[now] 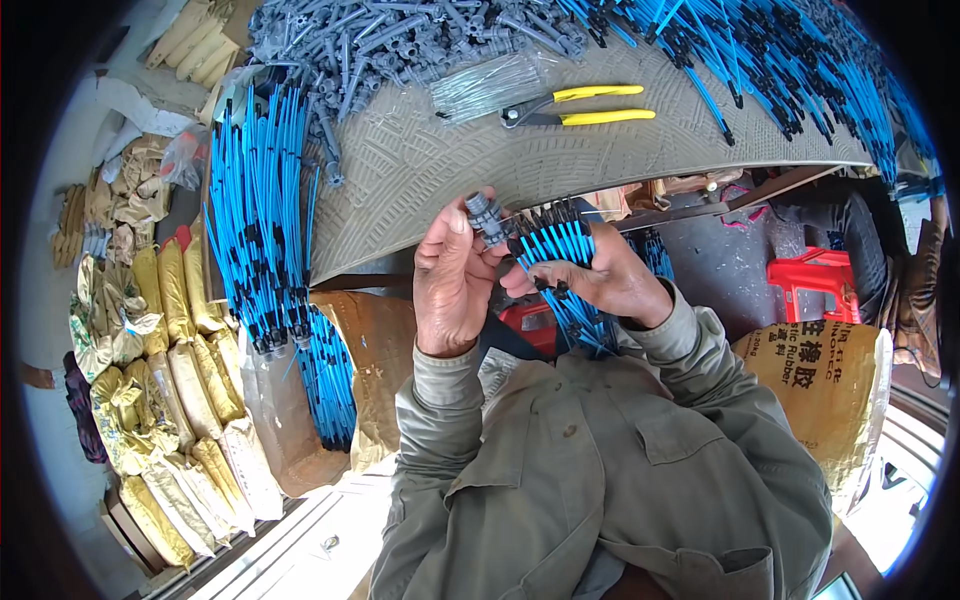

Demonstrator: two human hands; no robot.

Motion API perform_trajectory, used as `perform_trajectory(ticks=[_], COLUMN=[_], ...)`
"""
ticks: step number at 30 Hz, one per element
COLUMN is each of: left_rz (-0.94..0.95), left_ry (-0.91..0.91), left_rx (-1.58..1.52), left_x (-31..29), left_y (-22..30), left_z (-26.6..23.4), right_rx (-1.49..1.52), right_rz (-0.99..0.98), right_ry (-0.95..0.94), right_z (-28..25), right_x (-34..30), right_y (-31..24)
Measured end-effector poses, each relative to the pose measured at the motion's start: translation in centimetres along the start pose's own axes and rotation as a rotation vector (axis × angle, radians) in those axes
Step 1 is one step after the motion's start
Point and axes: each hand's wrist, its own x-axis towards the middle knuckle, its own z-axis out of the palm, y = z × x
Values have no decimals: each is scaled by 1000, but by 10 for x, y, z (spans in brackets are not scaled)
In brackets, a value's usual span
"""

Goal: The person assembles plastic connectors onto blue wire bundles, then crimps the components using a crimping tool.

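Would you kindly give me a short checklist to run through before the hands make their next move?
1. Grey fitting secured: ok, held by the thumb and fingers of the left hand.
2. Blue tubes gathered: ok, bunched in the right hand.
3. Fitting joined to a tube: cannot tell, fingers and black ends crowd that spot.
4. Yellow-handled cutters away from the hands: ok, lying on the tabletop beyond them.
5. More grey fittings at hand: ok, heaped toward the table's far side.
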Motion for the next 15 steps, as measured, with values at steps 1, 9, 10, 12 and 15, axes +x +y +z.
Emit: perform_trajectory(ticks=[1,9,10,12,15], left_rz=[17,208,247,291,248], left_ry=[7,12,36,65,72], left_rx=[2,181,254,328,293], left_x=[0,-10,-13,-15,-18], left_y=[0,-6,-8,-9,-9], left_z=[2,14,14,15,19], right_rx=[5,-74,-106,-169,-214], right_rz=[-4,-53,-72,-112,-120], right_ry=[10,63,69,79,100], right_z=[0,-2,-2,-3,-4], right_x=[0,-2,-3,-3,-3], right_y=[2,1,-1,-4,1])
